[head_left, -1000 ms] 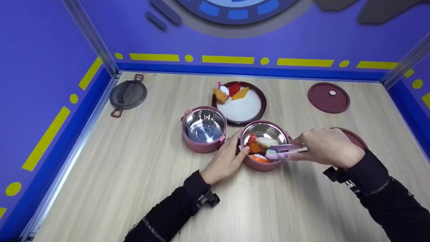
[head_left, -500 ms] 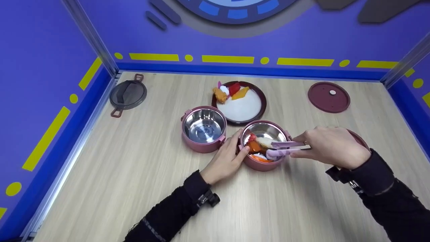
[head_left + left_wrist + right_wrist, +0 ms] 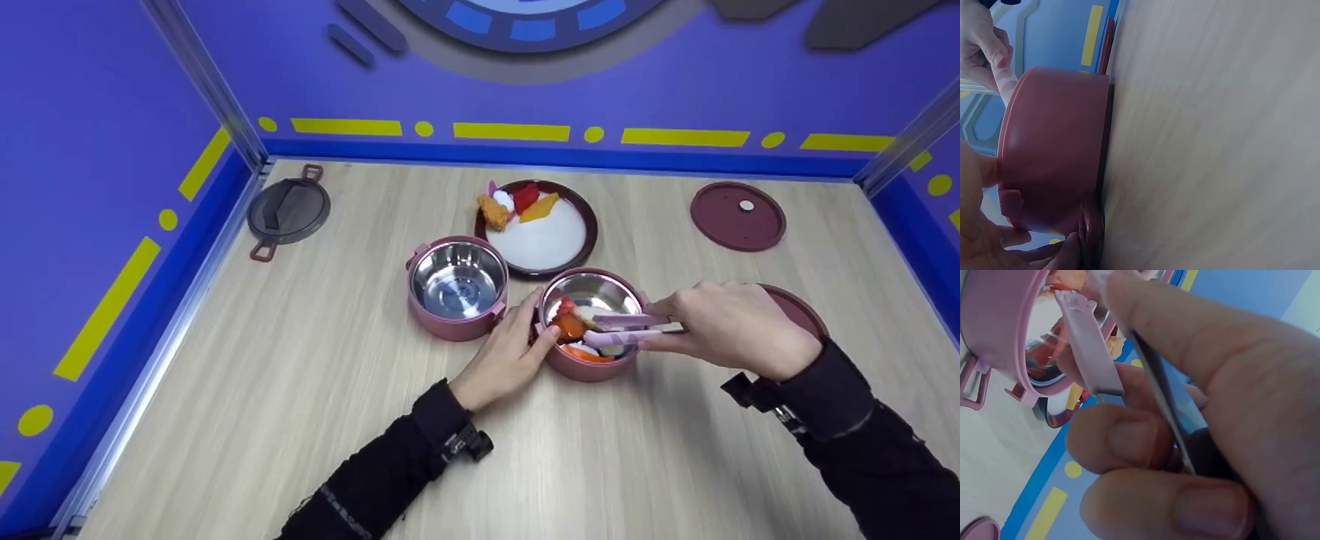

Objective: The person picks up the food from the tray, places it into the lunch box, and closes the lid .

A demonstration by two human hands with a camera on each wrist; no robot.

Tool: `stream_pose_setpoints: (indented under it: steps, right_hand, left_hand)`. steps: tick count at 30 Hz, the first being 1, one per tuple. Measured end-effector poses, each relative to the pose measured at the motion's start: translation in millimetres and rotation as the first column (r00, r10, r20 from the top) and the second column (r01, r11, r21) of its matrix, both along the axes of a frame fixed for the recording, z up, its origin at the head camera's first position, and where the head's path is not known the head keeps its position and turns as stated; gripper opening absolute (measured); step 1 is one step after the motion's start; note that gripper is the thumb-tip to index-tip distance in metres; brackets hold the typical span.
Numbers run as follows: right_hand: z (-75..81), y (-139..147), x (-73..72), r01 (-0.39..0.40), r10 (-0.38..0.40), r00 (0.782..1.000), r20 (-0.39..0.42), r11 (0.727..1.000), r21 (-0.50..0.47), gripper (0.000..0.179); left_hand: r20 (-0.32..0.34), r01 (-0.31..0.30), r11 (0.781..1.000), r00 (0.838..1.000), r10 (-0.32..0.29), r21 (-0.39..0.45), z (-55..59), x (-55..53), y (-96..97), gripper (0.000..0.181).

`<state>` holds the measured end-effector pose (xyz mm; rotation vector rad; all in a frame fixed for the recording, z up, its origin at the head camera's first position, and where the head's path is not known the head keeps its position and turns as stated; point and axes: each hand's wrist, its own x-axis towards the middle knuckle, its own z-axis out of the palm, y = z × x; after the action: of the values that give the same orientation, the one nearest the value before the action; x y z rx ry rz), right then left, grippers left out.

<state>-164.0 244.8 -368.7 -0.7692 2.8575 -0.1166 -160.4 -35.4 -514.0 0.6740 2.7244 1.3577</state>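
My left hand point(image 3: 506, 356) grips the left side of a pink round lunch container point(image 3: 581, 371), thumb over its rim. Inside its steel bowl lie several toy food pieces: an orange-topped sushi piece point(image 3: 585, 354), a glossy brown piece point(image 3: 570, 327), a red piece point(image 3: 566, 306) and partly hidden pale ones. My right hand point(image 3: 731, 326) holds lilac tongs point(image 3: 630, 321), their ends inside the bowl over the food. Whether the tongs pinch a piece is unclear. In the right wrist view, thumb and fingers close round the tongs point(image 3: 1089, 349).
A second pink container point(image 3: 457, 326) stands just left, with bare steel inside. Behind is a dark-rimmed plate point(image 3: 551, 244) bearing fried, red and yellow toy food. A grey lid point(image 3: 300, 217) lies far left; maroon lids point(image 3: 731, 225) lie right, one partly behind my right hand.
The tongs' ends have shifted slightly left and deeper across the bowl, and my right hand has moved a little with them. My left hand and the container stay in place.
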Motion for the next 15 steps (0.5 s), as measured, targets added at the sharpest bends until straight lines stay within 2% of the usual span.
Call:
stream_pose_setpoints:
  steps: [1,8,15]
  right_hand:
    - [-0.7,0,-0.3,-0.001,0.001,1.000,-0.007,1.000,-0.009,0.040]
    - [-6.2,2,-1.6,-0.014,0.012,0.999,-0.043,0.999,-0.051,0.041]
    - [-11.4,3,-3.6,-0.015,0.011,0.999,-0.054,0.997,-0.081,0.052]
  left_hand:
    - [0.026,-0.001,1.000,1.000,0.001,0.001,5.8,1.8,0.3,0.070]
    - [0.034,-0.002,1.000,0.999,0.002,-0.004,5.6,1.5,-0.1,0.070]
    - [0.066,-0.010,1.000,0.998,0.010,0.001,10.5,2.0,0.3,0.068]
